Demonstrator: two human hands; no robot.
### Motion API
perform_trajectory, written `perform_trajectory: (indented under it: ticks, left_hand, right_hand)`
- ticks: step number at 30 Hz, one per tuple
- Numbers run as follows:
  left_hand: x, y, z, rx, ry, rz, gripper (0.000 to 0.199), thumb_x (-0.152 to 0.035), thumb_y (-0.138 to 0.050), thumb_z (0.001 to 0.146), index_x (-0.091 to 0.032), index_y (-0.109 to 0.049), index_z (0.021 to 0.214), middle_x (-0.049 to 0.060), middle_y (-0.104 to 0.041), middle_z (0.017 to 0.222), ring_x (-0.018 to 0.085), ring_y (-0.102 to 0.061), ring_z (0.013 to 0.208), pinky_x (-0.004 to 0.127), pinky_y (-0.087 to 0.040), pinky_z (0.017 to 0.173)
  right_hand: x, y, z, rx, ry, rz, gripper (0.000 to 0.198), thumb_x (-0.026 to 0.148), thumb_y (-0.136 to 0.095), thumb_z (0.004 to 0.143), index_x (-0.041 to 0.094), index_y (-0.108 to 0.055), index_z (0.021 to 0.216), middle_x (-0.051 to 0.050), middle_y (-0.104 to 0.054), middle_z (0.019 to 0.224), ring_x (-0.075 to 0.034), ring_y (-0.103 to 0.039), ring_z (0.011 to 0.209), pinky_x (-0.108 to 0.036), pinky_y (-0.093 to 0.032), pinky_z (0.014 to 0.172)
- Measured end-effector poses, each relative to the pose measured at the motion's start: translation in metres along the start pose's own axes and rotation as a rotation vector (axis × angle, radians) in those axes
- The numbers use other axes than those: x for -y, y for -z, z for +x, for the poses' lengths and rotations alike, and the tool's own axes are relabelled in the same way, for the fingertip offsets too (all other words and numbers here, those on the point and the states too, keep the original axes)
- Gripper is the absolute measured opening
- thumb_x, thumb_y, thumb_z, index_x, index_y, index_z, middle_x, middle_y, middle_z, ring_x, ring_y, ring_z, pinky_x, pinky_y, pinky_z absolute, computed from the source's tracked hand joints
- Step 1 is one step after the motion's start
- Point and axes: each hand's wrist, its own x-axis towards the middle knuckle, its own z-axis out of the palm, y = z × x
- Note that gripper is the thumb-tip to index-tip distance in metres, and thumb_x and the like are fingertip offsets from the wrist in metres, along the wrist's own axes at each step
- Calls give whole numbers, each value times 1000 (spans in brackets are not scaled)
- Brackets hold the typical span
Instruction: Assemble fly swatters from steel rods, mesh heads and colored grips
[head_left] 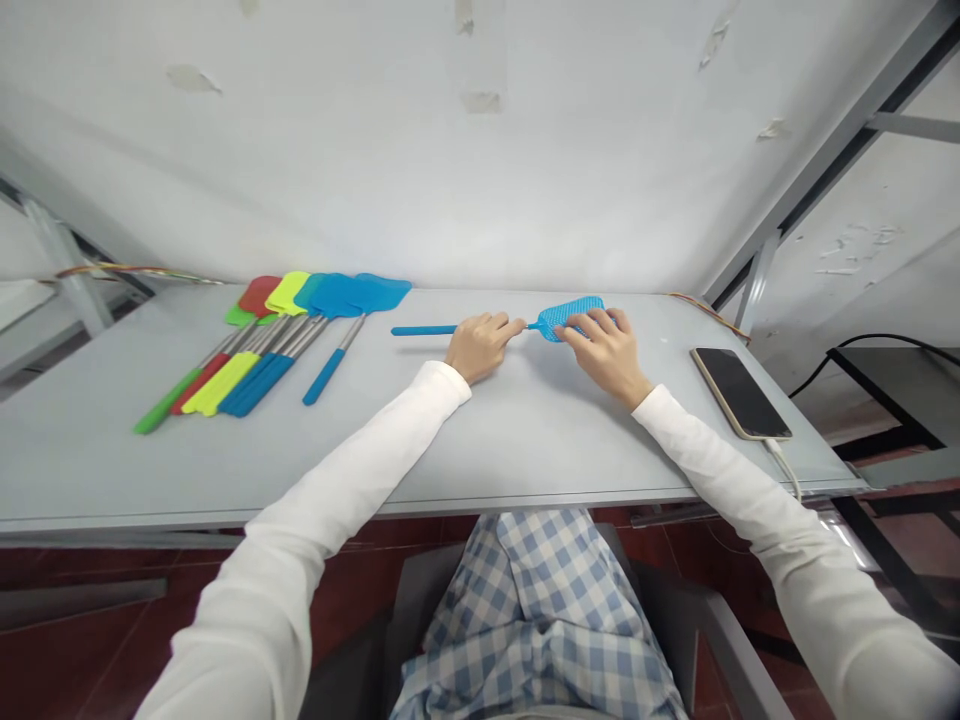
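Observation:
A blue fly swatter (425,330) lies crosswise in front of me, handle to the left and perforated head to the right. Around its thin shaft, close to the head, my left hand (482,343) is closed, with thumb and finger pinching near the neck. My right hand (602,352) grips the head, its fingers bent over the far side and covering part of it. To the left, a single blue fly swatter (325,375) rests beside a fanned row of several fly swatters (251,375) with green, red, yellow and blue handles.
Everything lies on a grey table (480,450) against a white wall (450,180). At the right is a phone (741,393) with a white cable (784,465) plugged in. Wires (142,270) run along the back left, and metal frame posts (759,285) stand at both ends.

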Motion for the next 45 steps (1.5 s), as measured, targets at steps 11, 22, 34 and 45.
perform_trajectory:
  ticks: [11,22,34,45]
  left_hand:
    - [2,4,-5,-68,-32,-57,33,-17,-40,90,-24,-70,102,8,-62,74,21,-55,70,33,-33,60]
    - [5,8,-7,-85,66,-137,33,-23,-38,95,-24,-69,105,7,-64,77,19,-57,70,30,-32,59]
    - [-4,14,-5,-263,292,-519,30,-41,-43,95,-23,-67,97,5,-68,82,13,-58,68,25,-34,58]
    - [26,30,24,-780,823,-1668,36,-54,-43,93,-22,-44,76,-7,-31,54,7,-27,42,20,-24,42]
  right_hand:
    - [-4,-1,-5,78,-145,215,54,58,-31,95,19,-56,125,-17,-45,144,-33,-39,130,-52,-32,102]
    - [-5,-10,-9,405,78,394,51,56,-41,94,32,-53,137,-8,-47,147,-31,-41,129,-52,-29,106]
    - [-72,-19,-15,291,-348,-12,38,36,-38,94,15,-66,109,-17,-67,103,-31,-58,90,-42,-40,81]
    - [-81,-31,-20,268,-528,-124,41,36,-33,94,10,-58,114,-23,-65,109,-34,-58,95,-45,-40,81]
